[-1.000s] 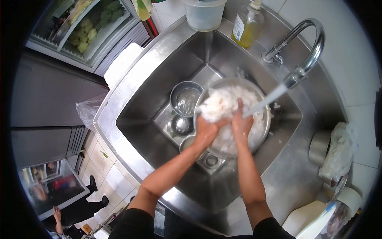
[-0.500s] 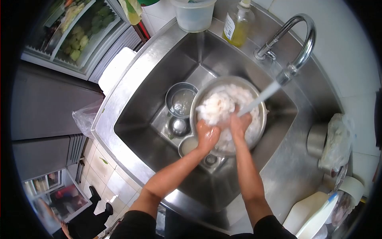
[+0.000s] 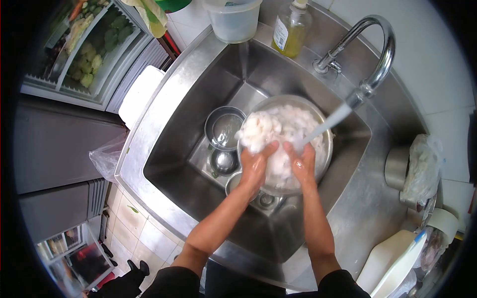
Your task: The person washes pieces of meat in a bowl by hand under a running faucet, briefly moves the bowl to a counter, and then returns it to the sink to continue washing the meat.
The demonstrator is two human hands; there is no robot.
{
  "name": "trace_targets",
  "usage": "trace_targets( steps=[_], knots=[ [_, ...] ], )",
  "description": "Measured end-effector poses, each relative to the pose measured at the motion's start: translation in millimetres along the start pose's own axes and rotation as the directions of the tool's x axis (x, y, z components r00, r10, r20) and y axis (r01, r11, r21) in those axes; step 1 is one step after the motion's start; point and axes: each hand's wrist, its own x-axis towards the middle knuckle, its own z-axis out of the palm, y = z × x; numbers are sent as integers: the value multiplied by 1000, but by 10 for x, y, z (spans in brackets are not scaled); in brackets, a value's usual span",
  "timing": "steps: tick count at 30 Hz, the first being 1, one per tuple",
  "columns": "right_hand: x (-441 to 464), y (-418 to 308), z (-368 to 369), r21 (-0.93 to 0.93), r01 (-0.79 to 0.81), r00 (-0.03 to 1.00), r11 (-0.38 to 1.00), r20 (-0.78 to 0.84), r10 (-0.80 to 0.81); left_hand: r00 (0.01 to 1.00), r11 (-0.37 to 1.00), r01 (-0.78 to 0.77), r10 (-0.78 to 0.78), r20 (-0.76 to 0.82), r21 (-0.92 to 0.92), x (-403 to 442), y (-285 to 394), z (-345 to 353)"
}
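Note:
A round metal bowl (image 3: 325, 164) stands in the sink, full of wet, pale pinkish-white food pieces (image 3: 295, 119). They resemble raw seafood, but the exact kind is unclear. My left hand (image 3: 255, 166) holds a bulging clump of them (image 3: 259, 130) at the bowl's left rim, thumb pointing right and other fingers mostly hidden beneath. My right hand (image 3: 303, 164) is closed around pieces inside the bowl, its thumb towards the left and its fingertips buried. Water from the faucet (image 3: 357, 97) pours down beside the right fingers.
Round metal pans (image 3: 207, 130) and a small metal bowl (image 3: 223, 161) lie left of the big bowl in the sink (image 3: 174, 174). A soap bottle (image 3: 288, 37) and plastic tub (image 3: 231, 25) stand behind. A bagged item (image 3: 422, 169) is at right; another person (image 3: 124, 283) is lower left.
My hands have drawn slightly apart and out of the pieces, thumbs now showing. The clump in my left hand has shifted left to the bowl's rim. The view has turned slightly.

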Motion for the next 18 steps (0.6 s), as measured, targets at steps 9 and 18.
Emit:
trace_targets(
  steps=[9,18],
  knots=[
    [32,245,136,611,-449,818,652,-13,575,991,993,-110,107,76,36,28,-231,-9],
    [93,344,167,547,-296,879,783,-163,447,967,897,-178,85,238,404,20,-67,-48]
  ],
)
